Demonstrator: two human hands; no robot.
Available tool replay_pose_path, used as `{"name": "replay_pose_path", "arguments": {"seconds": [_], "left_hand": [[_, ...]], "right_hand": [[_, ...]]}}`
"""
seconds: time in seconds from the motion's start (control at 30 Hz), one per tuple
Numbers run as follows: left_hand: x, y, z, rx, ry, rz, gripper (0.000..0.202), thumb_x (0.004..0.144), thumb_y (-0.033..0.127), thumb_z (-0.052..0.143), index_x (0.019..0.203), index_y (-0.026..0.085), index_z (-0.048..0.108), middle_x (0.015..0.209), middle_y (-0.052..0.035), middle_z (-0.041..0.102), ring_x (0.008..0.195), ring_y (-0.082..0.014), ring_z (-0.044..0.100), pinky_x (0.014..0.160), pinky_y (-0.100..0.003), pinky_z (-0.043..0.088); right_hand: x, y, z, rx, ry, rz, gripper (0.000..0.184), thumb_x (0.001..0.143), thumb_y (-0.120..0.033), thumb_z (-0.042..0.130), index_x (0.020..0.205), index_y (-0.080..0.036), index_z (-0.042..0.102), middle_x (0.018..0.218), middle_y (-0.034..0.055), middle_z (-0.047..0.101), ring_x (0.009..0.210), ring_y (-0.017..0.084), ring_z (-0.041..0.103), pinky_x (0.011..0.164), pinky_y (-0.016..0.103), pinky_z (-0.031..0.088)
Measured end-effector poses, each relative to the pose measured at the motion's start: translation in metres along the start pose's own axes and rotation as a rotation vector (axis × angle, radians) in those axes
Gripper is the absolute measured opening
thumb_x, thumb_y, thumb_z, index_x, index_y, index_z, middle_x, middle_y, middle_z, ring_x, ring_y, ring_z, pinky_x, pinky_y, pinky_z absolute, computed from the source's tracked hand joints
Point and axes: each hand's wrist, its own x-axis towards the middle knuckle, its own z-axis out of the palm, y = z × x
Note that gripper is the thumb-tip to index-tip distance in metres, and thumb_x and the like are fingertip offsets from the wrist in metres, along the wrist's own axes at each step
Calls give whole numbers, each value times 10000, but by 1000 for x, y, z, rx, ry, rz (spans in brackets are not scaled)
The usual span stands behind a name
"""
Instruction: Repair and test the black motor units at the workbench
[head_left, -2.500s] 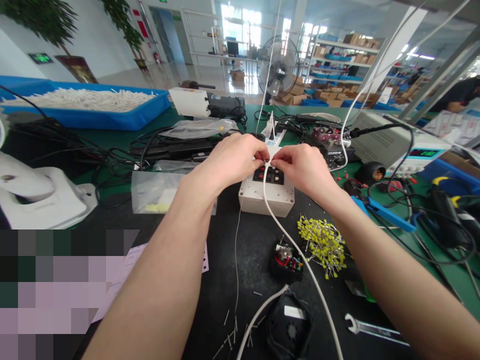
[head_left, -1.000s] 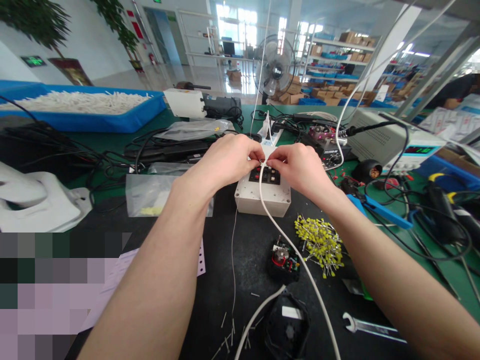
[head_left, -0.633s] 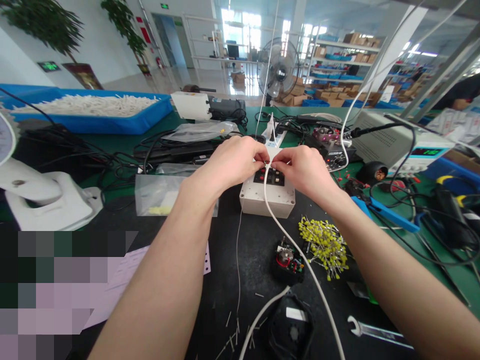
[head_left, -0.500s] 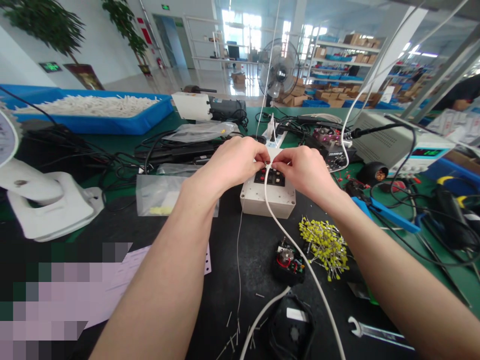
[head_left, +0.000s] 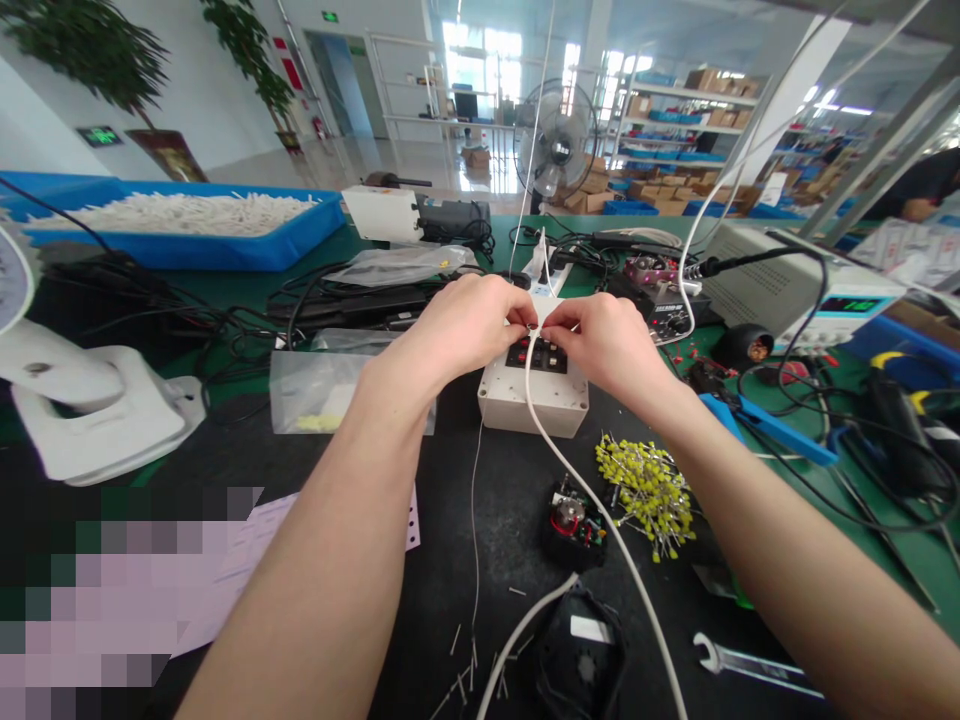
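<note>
Fingers (head_left: 561, 314) of each hand are pressed together at the tips: the left hand (head_left: 478, 312) and the right hand (head_left: 604, 334) pinch the upper end of a white cable (head_left: 564, 452) over the black panel (head_left: 547, 366) of a pale box (head_left: 510, 402). Which strand each holds is too small to determine. The cable runs down past an open circuit assembly (head_left: 576, 522) and a black housing (head_left: 583, 660). Yellow-headed parts (head_left: 648, 492) lie heaped to its right; a wrench (head_left: 754, 664) lies partly behind the right forearm.

Left grip (head_left: 480, 312) and right grip (head_left: 604, 330) on white cable (head_left: 529, 388) above box (head_left: 506, 413)
</note>
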Motion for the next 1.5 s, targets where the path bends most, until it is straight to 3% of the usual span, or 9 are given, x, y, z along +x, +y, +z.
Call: {"name": "replay_pose_path", "arguments": {"seconds": [0.7, 1.5], "left_hand": [[-2, 2, -1, -3, -2, -16, 203, 839, 234, 684, 969, 265, 836, 933, -32, 826, 864, -240, 743, 729, -323, 496], [0, -1, 0, 8, -11, 1, 215, 844, 252, 655, 965, 267, 832, 922, -39, 821, 830, -228, 734, 671, -309, 466]], "right_hand": [[-1, -1, 0, -10, 9, 1, 119, 981, -251, 718, 994, -273, 834, 930, 53, 761, 911, 258, 703, 783, 340, 455], [-3, -3, 0, -37, 14, -7, 105, 968, -226, 738, 989, -262, 835, 921, 53, 766, 905, 276, 712, 782, 346, 478]]}}
